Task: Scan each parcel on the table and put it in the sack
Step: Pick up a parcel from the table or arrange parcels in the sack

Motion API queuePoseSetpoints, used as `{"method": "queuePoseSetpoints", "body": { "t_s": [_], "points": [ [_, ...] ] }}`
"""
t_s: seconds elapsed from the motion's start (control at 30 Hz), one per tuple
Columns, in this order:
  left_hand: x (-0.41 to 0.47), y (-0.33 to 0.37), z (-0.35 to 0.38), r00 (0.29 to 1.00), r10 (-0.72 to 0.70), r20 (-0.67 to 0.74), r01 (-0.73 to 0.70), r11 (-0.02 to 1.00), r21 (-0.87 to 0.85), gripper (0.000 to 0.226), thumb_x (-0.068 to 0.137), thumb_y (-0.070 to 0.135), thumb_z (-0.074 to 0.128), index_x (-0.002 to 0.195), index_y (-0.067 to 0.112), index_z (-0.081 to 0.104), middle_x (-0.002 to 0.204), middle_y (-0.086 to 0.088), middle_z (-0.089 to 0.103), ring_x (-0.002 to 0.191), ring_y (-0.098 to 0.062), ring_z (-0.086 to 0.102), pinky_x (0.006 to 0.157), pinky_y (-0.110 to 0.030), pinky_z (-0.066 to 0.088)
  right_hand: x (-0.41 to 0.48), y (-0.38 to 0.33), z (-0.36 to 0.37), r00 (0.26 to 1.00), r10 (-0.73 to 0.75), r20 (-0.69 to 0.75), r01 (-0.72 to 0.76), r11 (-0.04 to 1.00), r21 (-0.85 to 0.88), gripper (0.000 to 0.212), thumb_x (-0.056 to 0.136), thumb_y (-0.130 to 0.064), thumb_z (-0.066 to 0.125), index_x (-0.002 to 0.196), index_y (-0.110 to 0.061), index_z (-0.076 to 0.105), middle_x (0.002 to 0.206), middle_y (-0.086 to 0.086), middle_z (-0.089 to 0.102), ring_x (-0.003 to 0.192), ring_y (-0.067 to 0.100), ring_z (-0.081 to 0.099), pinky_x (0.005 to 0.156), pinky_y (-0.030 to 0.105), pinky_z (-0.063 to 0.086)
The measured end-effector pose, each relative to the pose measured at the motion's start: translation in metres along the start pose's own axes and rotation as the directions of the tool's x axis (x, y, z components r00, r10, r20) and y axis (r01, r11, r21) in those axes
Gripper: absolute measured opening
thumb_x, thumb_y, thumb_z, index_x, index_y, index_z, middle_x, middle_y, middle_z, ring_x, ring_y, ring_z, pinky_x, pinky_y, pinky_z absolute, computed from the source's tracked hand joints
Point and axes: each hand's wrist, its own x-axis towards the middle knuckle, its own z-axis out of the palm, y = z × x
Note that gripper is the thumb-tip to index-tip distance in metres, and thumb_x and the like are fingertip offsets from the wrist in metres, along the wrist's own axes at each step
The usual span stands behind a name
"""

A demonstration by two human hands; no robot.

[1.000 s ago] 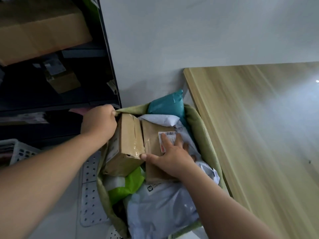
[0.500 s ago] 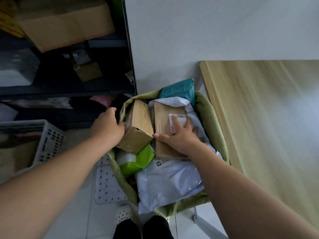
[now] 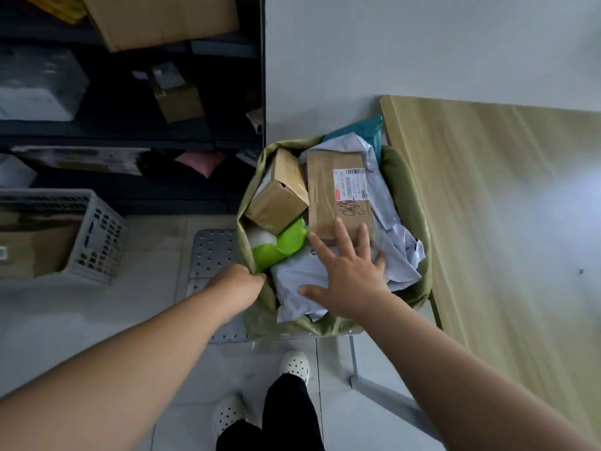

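Fingers, right hand (image 3: 349, 284): spread wide, flat over the parcels, holding nothing; fingertips just reach the near end of the flat brown parcel (image 3: 338, 193).
Fingers, left hand (image 3: 242, 281): curled shut, pinching the near-left rim of the green sack (image 3: 411, 206).
Sack: on the floor, just left of the wooden table (image 3: 507, 222), mouth open.
Inside: flat brown parcel label-up, small cardboard box (image 3: 279, 193) tilted to its left, lime green bag (image 3: 283, 247), grey mailers (image 3: 302, 281), teal mailer (image 3: 361, 133) at the far edge.
Table: visible part bare.
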Motion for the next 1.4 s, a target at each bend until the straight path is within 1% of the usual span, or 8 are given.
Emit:
{"method": "queuePoseSetpoints", "body": {
  "t_s": [0.37,0.57,0.67,0.73,0.83,0.97,1.13,1.4],
  "points": [
    [-0.026,-0.009,-0.018,0.944,0.287,-0.162,-0.311,0.938,-0.151,0.034,0.096,0.027,0.047,0.076,0.001,0.055,0.084,-0.027,0.063,0.063,-0.028,0.052,0.06,-0.032,0.036,0.013,-0.003,0.033,0.998,0.06,-0.033,-0.06,0.998,-0.009,0.092,0.082,-0.076,0.05,0.151,-0.053,-0.006,0.161,-0.011,-0.029,0.145,0.042,-0.029,0.102,0.064,0.04],
    [-0.038,-0.012,-0.022,0.959,0.26,-0.114,-0.275,0.951,-0.14,0.034,0.094,0.023,0.049,0.064,0.01,0.055,0.062,-0.011,0.059,0.058,-0.023,0.05,0.057,-0.029,0.035,0.006,-0.001,0.015,0.993,0.04,0.109,-0.047,0.997,0.06,0.086,0.084,-0.074,0.05,0.153,-0.053,0.003,0.163,-0.012,-0.024,0.147,0.04,-0.025,0.111,0.066,0.029],
    [-0.032,-0.005,-0.036,0.978,0.189,-0.09,-0.193,0.98,-0.04,0.043,0.092,0.042,0.05,0.06,0.015,0.049,0.062,-0.009,0.056,0.06,-0.025,0.052,0.057,-0.028,0.034,0.003,-0.007,-0.015,0.991,0.062,0.116,-0.068,0.997,0.045,0.065,0.089,-0.064,0.051,0.148,-0.045,0.033,0.164,-0.007,0.012,0.149,0.039,0.008,0.109,0.063,0.027],
    [-0.021,0.005,-0.053,0.96,0.179,-0.215,-0.172,0.984,0.053,0.05,0.089,0.06,0.045,0.063,0.018,0.041,0.062,-0.003,0.046,0.057,-0.022,0.045,0.053,-0.029,0.029,0.006,-0.009,-0.044,0.996,0.085,-0.037,-0.081,0.993,0.091,0.042,0.093,-0.054,0.049,0.129,-0.032,0.055,0.141,0.003,0.053,0.128,0.034,0.048,0.099,0.047,0.043],
    [0.003,0.026,-0.081,0.892,0.204,-0.404,-0.225,0.974,-0.004,0.046,0.086,0.062,0.046,0.074,0.017,0.045,0.072,-0.001,0.051,0.068,-0.024,0.052,0.059,-0.033,0.036,0.024,-0.013,-0.08,0.954,0.089,-0.287,-0.045,0.987,0.157,0.034,0.094,-0.049,0.05,0.106,-0.019,0.061,0.11,0.008,0.068,0.104,0.032,0.061,0.075,0.036,0.042],
    [0.042,0.062,-0.107,0.862,0.233,-0.451,-0.251,0.968,0.019,0.044,0.089,0.052,0.051,0.114,0.017,0.055,0.109,-0.004,0.06,0.101,-0.027,0.058,0.072,-0.032,0.039,0.067,-0.016,-0.101,0.9,0.086,-0.428,-0.016,0.986,0.165,0.047,0.092,-0.047,0.057,0.129,-0.017,0.054,0.138,0.011,0.051,0.132,0.036,0.04,0.1,0.046,0.037],
    [0.089,0.121,-0.117,0.872,0.303,-0.385,-0.286,0.953,0.1,0.049,0.092,0.047,0.048,0.134,0.022,0.046,0.126,-0.005,0.058,0.109,-0.028,0.057,0.084,-0.036,0.048,0.127,0.0,-0.094,0.955,0.146,-0.258,-0.125,0.988,0.093,0.083,0.088,-0.068,0.05,0.154,-0.042,0.008,0.165,0.0,-0.018,0.147,0.043,-0.023,0.112,0.071,0.003],
    [0.155,0.197,-0.105,0.887,0.405,-0.223,-0.249,0.825,0.508,0.042,0.095,0.042,0.051,0.126,0.015,0.056,0.123,-0.009,0.058,0.11,-0.031,0.056,0.085,-0.037,0.048,0.159,0.031,-0.047,0.982,0.141,-0.125,-0.133,0.989,0.07,0.088,0.08,-0.088,0.018,0.152,-0.047,-0.013,0.164,-0.002,-0.027,0.144,0.043,-0.031,0.111,0.072,0.004]
  ]
}}
